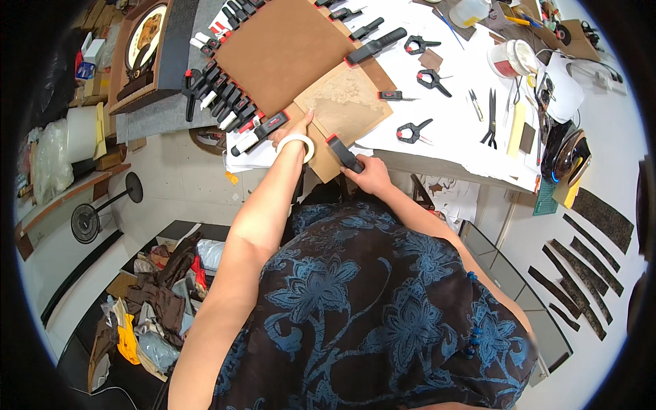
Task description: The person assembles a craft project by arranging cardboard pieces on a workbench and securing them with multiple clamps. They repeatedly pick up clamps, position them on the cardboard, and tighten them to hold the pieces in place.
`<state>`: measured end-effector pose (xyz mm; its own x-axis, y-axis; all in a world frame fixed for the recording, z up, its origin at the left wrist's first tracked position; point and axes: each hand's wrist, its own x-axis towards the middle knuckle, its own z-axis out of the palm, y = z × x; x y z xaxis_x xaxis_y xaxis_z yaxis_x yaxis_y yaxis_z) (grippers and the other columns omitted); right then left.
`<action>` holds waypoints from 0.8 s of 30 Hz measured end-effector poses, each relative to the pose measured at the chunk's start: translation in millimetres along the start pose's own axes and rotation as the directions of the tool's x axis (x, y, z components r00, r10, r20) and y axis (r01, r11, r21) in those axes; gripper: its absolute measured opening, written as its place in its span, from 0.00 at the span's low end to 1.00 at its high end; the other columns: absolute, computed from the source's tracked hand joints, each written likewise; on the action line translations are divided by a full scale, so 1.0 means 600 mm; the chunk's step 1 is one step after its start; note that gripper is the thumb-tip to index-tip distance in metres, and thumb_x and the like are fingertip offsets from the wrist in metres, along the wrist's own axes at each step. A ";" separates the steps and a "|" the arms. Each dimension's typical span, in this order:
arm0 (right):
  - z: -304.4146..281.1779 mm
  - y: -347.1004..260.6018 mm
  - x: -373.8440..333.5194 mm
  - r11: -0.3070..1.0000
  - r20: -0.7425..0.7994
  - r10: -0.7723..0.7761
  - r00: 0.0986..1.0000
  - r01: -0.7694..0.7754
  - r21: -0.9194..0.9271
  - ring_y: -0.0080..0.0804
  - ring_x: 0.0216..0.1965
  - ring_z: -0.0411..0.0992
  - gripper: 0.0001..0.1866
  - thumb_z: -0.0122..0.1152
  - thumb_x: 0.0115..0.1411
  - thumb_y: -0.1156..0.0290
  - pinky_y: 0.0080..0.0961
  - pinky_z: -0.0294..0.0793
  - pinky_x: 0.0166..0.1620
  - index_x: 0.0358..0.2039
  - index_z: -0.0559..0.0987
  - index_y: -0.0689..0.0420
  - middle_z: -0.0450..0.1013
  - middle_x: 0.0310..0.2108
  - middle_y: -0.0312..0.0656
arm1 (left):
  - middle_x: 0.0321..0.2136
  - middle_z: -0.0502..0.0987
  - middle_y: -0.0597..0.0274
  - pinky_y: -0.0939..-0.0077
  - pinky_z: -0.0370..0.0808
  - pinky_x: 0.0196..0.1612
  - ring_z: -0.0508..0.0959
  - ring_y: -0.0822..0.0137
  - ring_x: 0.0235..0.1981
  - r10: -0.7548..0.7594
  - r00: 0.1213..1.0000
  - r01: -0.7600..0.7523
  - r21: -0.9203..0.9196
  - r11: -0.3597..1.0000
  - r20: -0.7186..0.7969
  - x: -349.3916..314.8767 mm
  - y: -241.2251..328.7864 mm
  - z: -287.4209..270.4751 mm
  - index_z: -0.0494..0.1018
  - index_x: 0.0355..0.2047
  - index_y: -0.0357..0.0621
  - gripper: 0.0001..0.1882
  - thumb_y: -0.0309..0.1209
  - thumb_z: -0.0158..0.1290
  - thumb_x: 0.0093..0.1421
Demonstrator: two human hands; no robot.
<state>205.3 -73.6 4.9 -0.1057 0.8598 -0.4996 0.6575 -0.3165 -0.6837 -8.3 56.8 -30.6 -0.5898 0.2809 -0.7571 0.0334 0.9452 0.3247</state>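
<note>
A large brown leather-like panel lies on the white-covered table, with many black and red clamps along its left edge. On its near right corner rests a tan board with a patchy, peeled surface. My left hand, a pale bangle at the wrist, grips the near edge of the brown sheet beside that board. Its thumb is on top; its other fingers are partly hidden. My right hand is closed round a black clamp with a red pad, at the tan board's near edge.
Three loose spring clamps lie to the right, near black scissors and a knife. An open white tub stands behind them. A large bar clamp sits on the panel's right edge. Scraps are heaped at lower left.
</note>
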 end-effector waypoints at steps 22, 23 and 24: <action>-0.035 -0.023 0.042 0.993 0.142 0.118 0.983 -0.115 -0.029 0.56 0.43 0.81 0.40 0.64 0.54 0.33 0.43 0.79 0.49 0.44 0.85 0.63 0.82 0.39 0.59 | 0.74 0.42 0.24 0.54 0.50 0.76 0.49 0.42 0.77 0.036 0.999 -0.044 0.359 0.932 0.030 -0.068 0.045 -0.048 0.33 0.71 0.15 0.82 0.76 0.61 0.47; -0.040 -0.027 0.040 0.992 0.144 0.129 0.981 -0.128 -0.014 0.56 0.44 0.81 0.40 0.63 0.55 0.33 0.43 0.79 0.49 0.44 0.85 0.63 0.82 0.39 0.60 | 0.74 0.41 0.24 0.54 0.50 0.76 0.48 0.43 0.77 0.050 0.998 -0.058 0.375 0.925 0.030 -0.072 0.044 -0.049 0.33 0.72 0.16 0.81 0.76 0.61 0.47; -0.044 -0.030 0.035 0.990 0.145 0.140 0.980 -0.142 0.001 0.56 0.44 0.81 0.41 0.62 0.56 0.32 0.44 0.79 0.50 0.44 0.85 0.64 0.82 0.39 0.60 | 0.74 0.41 0.25 0.55 0.50 0.76 0.48 0.43 0.77 0.054 0.998 -0.062 0.391 0.918 0.032 -0.074 0.045 -0.048 0.34 0.72 0.17 0.81 0.76 0.61 0.47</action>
<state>210.9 -39.4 20.7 -0.1196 0.7398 -0.6621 0.6649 -0.4355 -0.6068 -4.2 64.8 28.0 -0.5613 0.3364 -0.7561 0.3822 0.9158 0.1236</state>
